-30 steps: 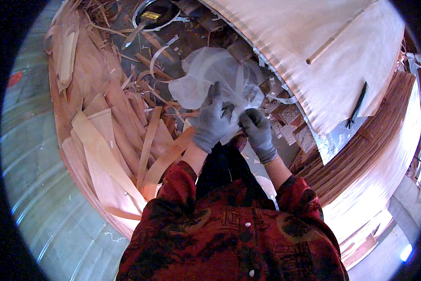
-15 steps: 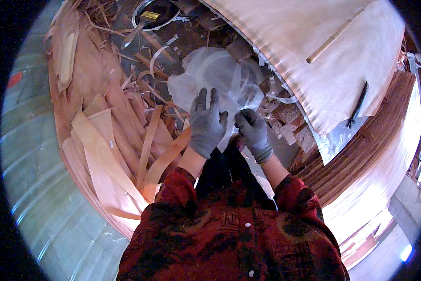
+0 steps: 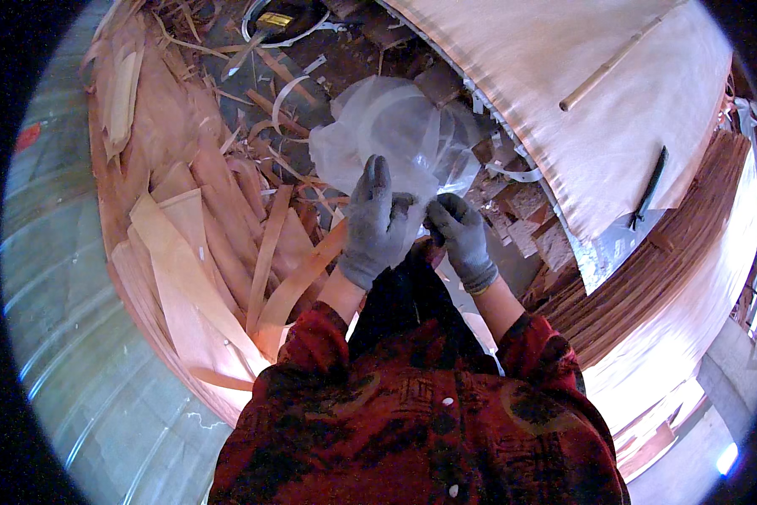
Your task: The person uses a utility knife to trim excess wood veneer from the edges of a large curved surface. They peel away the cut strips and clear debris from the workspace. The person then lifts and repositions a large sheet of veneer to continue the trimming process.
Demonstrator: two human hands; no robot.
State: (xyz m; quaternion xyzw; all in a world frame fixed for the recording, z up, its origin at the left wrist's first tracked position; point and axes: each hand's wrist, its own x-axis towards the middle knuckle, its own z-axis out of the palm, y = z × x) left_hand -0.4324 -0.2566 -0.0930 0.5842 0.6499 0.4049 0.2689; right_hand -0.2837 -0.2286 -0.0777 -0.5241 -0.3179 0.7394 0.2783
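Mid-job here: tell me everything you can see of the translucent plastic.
The translucent plastic looks like thin, limp, whitish film, creased, shiny in places, with a paler curved band. It spreads, uneven in outline, over the littered floor, narrowing at its near end toward the gloved left hand and gloved right hand. The left overlaps its near part; the right is curled at its near right edge, though whether it pinches the film is unclear. I cannot tell bag from sheet.

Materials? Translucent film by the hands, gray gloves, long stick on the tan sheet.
Translucent film: likely thin plastic, slightly glossy; see-through, with wrinkles and highlights.
Gray gloves: apparently knit fabric, matte; soft-looking surface, snug cuffs.
Long stick: wood or bamboo, can't tell; smooth-looking, tan, slender.
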